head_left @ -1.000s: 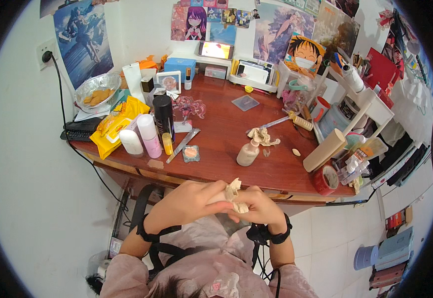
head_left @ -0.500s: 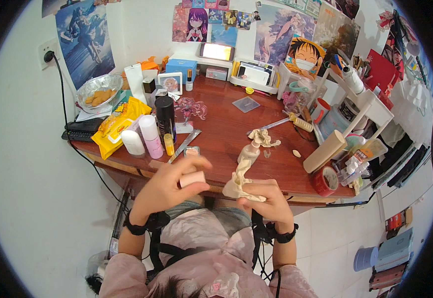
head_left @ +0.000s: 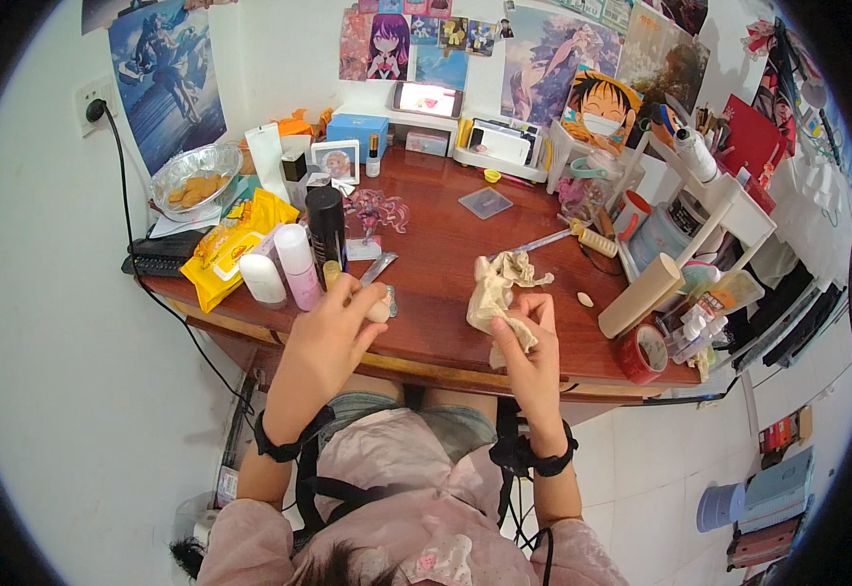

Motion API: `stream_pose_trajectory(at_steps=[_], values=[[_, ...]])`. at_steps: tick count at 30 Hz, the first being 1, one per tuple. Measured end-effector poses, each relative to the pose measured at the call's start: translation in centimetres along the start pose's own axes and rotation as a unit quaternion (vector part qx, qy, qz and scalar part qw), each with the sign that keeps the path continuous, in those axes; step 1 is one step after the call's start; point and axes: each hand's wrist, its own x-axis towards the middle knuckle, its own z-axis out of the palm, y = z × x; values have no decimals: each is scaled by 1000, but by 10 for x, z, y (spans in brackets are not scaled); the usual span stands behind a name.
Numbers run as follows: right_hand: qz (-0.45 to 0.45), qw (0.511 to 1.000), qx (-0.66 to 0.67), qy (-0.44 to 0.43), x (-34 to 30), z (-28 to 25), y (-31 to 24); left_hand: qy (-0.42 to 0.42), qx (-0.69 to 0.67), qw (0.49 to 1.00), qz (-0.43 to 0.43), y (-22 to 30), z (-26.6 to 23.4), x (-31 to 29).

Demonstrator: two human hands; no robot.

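My left hand (head_left: 323, 335) is closed in a pinch at the desk's front left. Between its fingertips is a small pale pink block (head_left: 378, 312), partly hidden by the fingers. The block is held right at a small square case (head_left: 390, 299), whose edge shows beside it. On the right, my right hand (head_left: 533, 352) pinches a crumpled, cream-coloured soft sheet (head_left: 489, 301); whether it is cloth or rubber I cannot tell. More cream material (head_left: 522, 266) lies bunched just behind. The small bottle seen there earlier is now hidden.
At left stand a pink-and-white bottle (head_left: 296, 262), a black spray can (head_left: 325, 225) and a yellow wipes pack (head_left: 235, 252). A foil bowl (head_left: 191, 182) sits behind them. To the right are a beige cylinder (head_left: 641, 295), a red tape roll (head_left: 642, 354) and a white shelf (head_left: 729, 220).
My left hand has moved forward with the pink block, down to the small case. My right hand has shifted forward and slightly right, and the cream sheet now spreads where the bottle showed.
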Motion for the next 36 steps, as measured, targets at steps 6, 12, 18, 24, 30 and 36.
stream_pose_trajectory(at_steps=[6,12,18,24,30,36], values=[[9,999,36,-6,-1,-1,7,-94,70,993,-9,-16,20,-4],[23,997,27,-69,-2,3,-4,-76,34,997,6,-29,36,-2],[-9,997,-13,-70,-3,3,0,-59,35,997,27,-30,46,1],[30,995,-11,-90,-2,2,0,-57,120,990,49,-31,59,3],[-61,996,-28,-63,-2,3,10,-71,168,980,79,-30,60,7],[103,989,34,-97,-5,0,2,-21,147,986,78,-25,60,8]])
